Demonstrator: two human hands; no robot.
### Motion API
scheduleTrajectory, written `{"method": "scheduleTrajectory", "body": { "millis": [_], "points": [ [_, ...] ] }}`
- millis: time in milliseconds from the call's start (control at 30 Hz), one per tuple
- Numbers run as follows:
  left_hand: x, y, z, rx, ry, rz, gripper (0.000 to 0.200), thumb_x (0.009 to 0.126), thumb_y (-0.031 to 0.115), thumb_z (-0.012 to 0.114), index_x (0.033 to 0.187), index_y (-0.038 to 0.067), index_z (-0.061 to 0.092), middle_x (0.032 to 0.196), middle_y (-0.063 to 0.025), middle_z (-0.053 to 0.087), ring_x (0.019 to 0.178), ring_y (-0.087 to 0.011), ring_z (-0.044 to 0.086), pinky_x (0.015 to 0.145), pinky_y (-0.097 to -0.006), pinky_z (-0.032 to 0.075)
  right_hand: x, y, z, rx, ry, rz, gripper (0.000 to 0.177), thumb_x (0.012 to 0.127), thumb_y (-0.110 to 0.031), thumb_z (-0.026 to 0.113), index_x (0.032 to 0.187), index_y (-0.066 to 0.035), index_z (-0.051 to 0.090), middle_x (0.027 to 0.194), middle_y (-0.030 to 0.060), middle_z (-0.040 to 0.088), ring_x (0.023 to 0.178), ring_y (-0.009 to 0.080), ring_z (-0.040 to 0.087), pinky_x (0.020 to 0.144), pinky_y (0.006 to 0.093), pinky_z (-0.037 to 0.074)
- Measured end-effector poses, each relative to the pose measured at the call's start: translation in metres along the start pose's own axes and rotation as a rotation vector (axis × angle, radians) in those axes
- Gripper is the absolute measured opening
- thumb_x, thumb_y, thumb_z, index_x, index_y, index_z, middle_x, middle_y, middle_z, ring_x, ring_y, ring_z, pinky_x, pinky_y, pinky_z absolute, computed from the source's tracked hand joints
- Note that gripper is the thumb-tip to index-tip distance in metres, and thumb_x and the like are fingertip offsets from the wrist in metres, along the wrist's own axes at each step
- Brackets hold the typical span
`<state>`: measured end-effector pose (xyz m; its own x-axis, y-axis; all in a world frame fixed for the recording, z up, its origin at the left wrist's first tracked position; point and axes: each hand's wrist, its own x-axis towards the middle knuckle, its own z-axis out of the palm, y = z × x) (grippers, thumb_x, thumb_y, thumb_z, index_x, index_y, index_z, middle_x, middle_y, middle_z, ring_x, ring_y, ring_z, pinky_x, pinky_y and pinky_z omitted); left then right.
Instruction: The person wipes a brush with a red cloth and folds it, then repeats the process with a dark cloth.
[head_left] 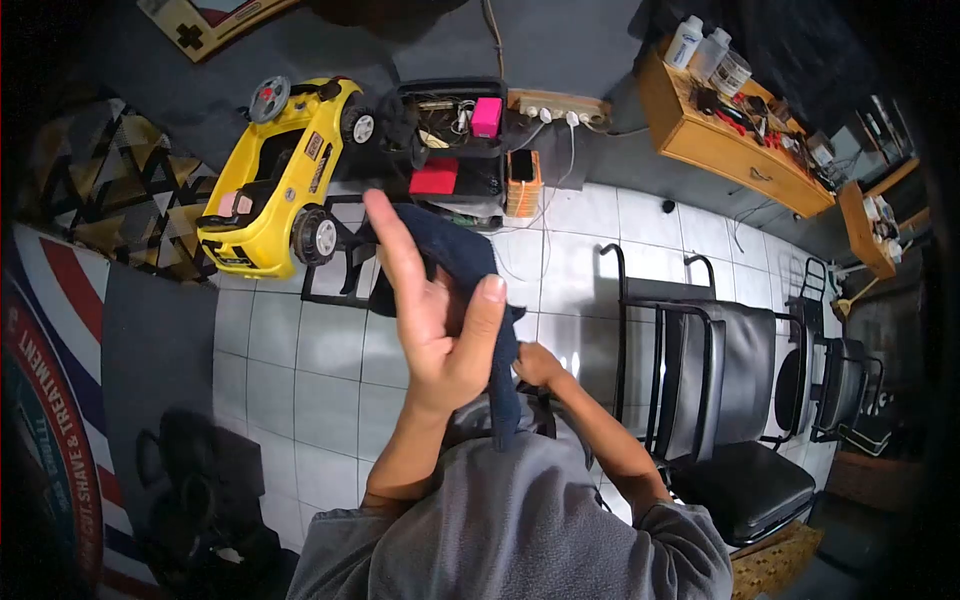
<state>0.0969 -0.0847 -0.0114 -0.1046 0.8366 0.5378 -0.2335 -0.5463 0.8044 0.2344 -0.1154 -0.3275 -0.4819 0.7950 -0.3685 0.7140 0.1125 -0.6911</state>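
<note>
My left hand (437, 325) is raised in front of me, with the index finger and thumb stretched out. The other fingers curl in and are partly hidden by a dark blue cloth (505, 370). That cloth passes behind the thumb and hangs toward my lap, seemingly held by the curled fingers. My right hand (540, 366), lower and just right of the cloth, is closed. What its fingers hold, if anything, cannot be made out.
A yellow toy car (270, 185) stands at the upper left, beside a black shelf (475, 150) with small items. Black metal-framed chairs (735, 370) stand at the right. A wooden drawer cabinet (715, 145) carries bottles and tools. White tiles (330, 400) cover the floor.
</note>
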Motion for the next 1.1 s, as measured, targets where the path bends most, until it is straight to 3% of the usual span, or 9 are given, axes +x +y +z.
{"method": "scheduleTrajectory", "body": {
  "millis": [100, 200, 267, 367, 433, 500, 667, 933, 1100],
  "points": [
    [0.007, 0.014, -0.015, -0.022, 0.009, -0.054, 0.084, 0.082, -0.006, 0.052, 0.146, -0.003, 0.000, 0.148, -0.0168, 0.015, 0.113, -0.0136, 0.040, 0.092, -0.0250, 0.037, -0.016, 0.066, 0.045, -0.027, -0.137, 0.623, 0.070, 0.091, -0.062, 0.031, 0.112, -0.003, 0.062, 0.113, 0.0215, 0.061, 0.112, 0.0337, 0.056, 0.093, 0.0382, 0.043],
    [0.005, 0.007, -0.027, -0.150, -0.045, -0.182, 0.092, 0.085, -0.007, 0.053, 0.146, 0.008, -0.014, 0.128, -0.0112, 0.042, 0.096, -0.0109, 0.047, 0.083, -0.0231, 0.041, -0.035, 0.113, 0.059, -0.013, -0.219, 0.728, 0.072, 0.088, -0.066, 0.030, 0.117, -0.007, 0.061, 0.123, 0.0181, 0.057, 0.118, 0.0329, 0.052, 0.098, 0.0394, 0.040],
    [-0.006, -0.004, -0.027, -0.146, -0.058, -0.241, 0.093, 0.082, -0.007, 0.055, 0.146, 0.004, -0.011, 0.137, -0.0131, 0.034, 0.107, -0.0151, 0.046, 0.091, -0.0271, 0.040, -0.045, 0.106, 0.052, -0.065, -0.107, 0.823, 0.073, 0.089, -0.064, 0.029, 0.115, -0.004, 0.061, 0.122, 0.0187, 0.058, 0.116, 0.0351, 0.052, 0.096, 0.0415, 0.042],
    [-0.017, -0.022, -0.027, -0.138, -0.086, -0.283, 0.100, 0.080, -0.008, 0.058, 0.146, 0.006, -0.016, 0.141, -0.0135, 0.031, 0.108, -0.0171, 0.047, 0.092, -0.0279, 0.041, -0.034, 0.131, 0.051, 0.146, 0.279, 0.520, 0.072, 0.095, -0.056, 0.027, 0.084, 0.004, 0.066, 0.085, 0.0297, 0.063, 0.088, 0.0442, 0.061, 0.077, 0.0485, 0.047],
    [-0.018, -0.027, -0.025, -0.135, -0.095, -0.280, 0.100, 0.080, -0.009, 0.058, 0.146, 0.007, -0.015, 0.141, -0.0136, 0.031, 0.108, -0.0171, 0.047, 0.092, -0.0276, 0.041, -0.040, 0.064, -0.002, 0.711, 0.397, 0.430, 0.062, 0.095, -0.057, 0.032, 0.078, -0.002, 0.056, 0.061, 0.0069, 0.052, 0.050, 0.0190, 0.047, 0.050, 0.0318, 0.041],
    [-0.016, -0.025, -0.021, -0.123, -0.089, -0.280, 0.099, 0.080, -0.010, 0.056, 0.146, 0.007, -0.016, 0.139, -0.0130, 0.033, 0.106, -0.0164, 0.048, 0.090, -0.0266, 0.042, -0.059, -0.021, -0.069, 1.341, 0.248, 0.189, 0.053, 0.096, -0.055, 0.034, 0.085, -0.006, 0.051, 0.060, -0.0019, 0.040, 0.049, 0.0095, 0.035, 0.046, 0.0246, 0.032],
    [-0.016, -0.034, -0.018, -0.113, -0.177, -0.282, 0.098, 0.077, -0.010, 0.054, 0.146, 0.004, -0.014, 0.128, -0.0099, 0.030, 0.102, -0.0152, 0.046, 0.087, -0.0256, 0.043, -0.085, -0.101, -0.102, 1.742, 0.192, -0.186, 0.051, 0.095, -0.056, 0.036, 0.088, -0.006, 0.045, 0.061, -0.0023, 0.034, 0.053, 0.0092, 0.033, 0.048, 0.0240, 0.030],
    [0.005, -0.016, -0.013, -0.108, -0.172, -0.186, 0.095, 0.076, -0.012, 0.048, 0.147, 0.005, -0.012, 0.118, -0.0079, 0.042, 0.092, -0.0120, 0.049, 0.080, -0.0219, 0.043, 0.001, 0.015, 0.007, 0.540, 0.243, -0.067, 0.045, 0.100, -0.035, 0.037, 0.096, 0.004, 0.061, 0.082, 0.0149, 0.065, 0.076, 0.0244, 0.062, 0.067, 0.0351, 0.048],
    [0.010, 0.010, -0.024, -0.184, -0.027, -0.101, 0.094, 0.076, -0.010, 0.050, 0.148, 0.006, -0.008, 0.129, -0.0089, 0.039, 0.097, -0.0114, 0.047, 0.084, -0.0228, 0.040, -0.033, 0.121, 0.083, -0.067, -0.015, 0.453, 0.048, 0.090, -0.044, 0.045, 0.102, -0.002, 0.066, 0.098, 0.0225, 0.065, 0.099, 0.0358, 0.062, 0.083, 0.0421, 0.050]
  ]
}}
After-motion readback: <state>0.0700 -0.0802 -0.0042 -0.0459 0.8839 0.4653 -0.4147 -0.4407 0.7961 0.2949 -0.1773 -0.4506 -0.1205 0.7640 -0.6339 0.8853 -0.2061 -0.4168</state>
